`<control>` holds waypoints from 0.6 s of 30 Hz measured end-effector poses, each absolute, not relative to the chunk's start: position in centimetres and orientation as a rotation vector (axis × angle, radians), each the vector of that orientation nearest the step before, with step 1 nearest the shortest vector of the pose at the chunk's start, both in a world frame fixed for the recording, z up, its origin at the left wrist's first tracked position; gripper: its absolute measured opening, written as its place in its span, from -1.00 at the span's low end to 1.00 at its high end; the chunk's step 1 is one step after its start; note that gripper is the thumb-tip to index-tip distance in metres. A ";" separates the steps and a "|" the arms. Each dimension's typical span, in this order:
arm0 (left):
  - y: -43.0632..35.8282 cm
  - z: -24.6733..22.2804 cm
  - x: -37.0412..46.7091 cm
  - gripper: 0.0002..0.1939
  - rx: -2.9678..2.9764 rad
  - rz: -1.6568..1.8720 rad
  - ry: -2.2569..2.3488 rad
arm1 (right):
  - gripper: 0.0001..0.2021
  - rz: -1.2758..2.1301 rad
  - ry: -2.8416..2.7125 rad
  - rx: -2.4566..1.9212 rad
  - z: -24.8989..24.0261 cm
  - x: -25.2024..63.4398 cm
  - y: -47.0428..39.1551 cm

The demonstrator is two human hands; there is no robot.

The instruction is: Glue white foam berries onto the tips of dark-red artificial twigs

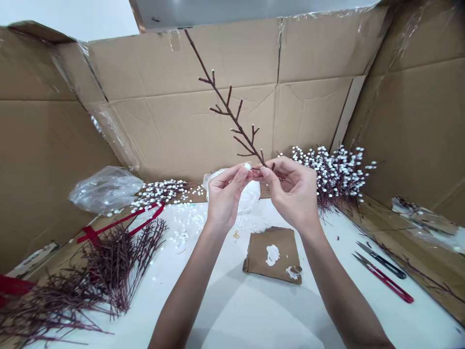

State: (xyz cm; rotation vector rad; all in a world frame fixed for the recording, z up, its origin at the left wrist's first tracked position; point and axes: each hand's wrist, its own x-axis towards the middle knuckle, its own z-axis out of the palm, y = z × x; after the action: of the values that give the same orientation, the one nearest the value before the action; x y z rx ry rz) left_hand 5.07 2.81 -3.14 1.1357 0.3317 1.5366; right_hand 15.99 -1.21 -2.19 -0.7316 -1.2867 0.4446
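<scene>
A dark brown branch (232, 116) with short side twigs rises up and to the left from my right hand (295, 194), whose fingers are pinched round its lower end. My left hand (228, 194) pinches a small white berry (247, 166) between thumb and forefinger, at the tip of a low twig. Both hands are raised above the white table, with their fingertips close together. The twigs higher up carry no berries, only pale tips. Below the hands lies a cardboard piece (259, 242) with smears of white paste (272, 255).
Bare twigs (116, 266) with red ribbon (123, 225) lie at left, near a plastic bag (105, 189). Loose white berries (189, 223) are scattered mid-table. Berry-tipped branches (334, 169) stand back right. Red snips (385, 278) and black snips (383, 261) lie right. Cardboard walls (218, 135) surround the table.
</scene>
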 end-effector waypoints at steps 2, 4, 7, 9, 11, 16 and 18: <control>2.7 -3.1 5.1 -0.87 1.123 1.542 0.321 | -0.88 0.421 -1.285 -0.726 -2.3 15.9 -1.2; 2.7 -3.1 5.1 -0.87 1.104 1.542 0.311 | -0.88 0.396 -1.280 -0.733 -2.3 15.8 -1.1; 2.6 -3.0 5.2 -0.87 1.088 1.533 0.298 | -0.89 0.370 -1.275 -0.740 -2.4 15.6 -1.2; 2.6 -3.1 5.3 -0.87 1.083 1.531 0.296 | -0.91 0.355 -1.272 -0.737 -2.4 15.6 -1.2; 2.5 -3.1 5.4 -0.87 1.078 1.529 0.293 | -0.91 0.338 -1.266 -0.732 -2.5 15.5 -1.3; 2.5 -3.3 5.4 -0.89 1.085 1.520 0.267 | -0.92 0.293 -1.254 -0.726 -2.5 15.5 -1.5; 2.5 -3.3 5.4 -0.90 1.099 1.519 0.267 | -0.92 0.276 -1.256 -0.738 -2.4 15.5 -1.6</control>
State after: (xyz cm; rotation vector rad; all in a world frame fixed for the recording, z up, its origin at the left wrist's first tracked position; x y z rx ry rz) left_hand 5.40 2.48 -3.26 1.0986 0.2666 1.5188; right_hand 15.47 -1.55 -2.43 -0.7383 -1.2558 0.2765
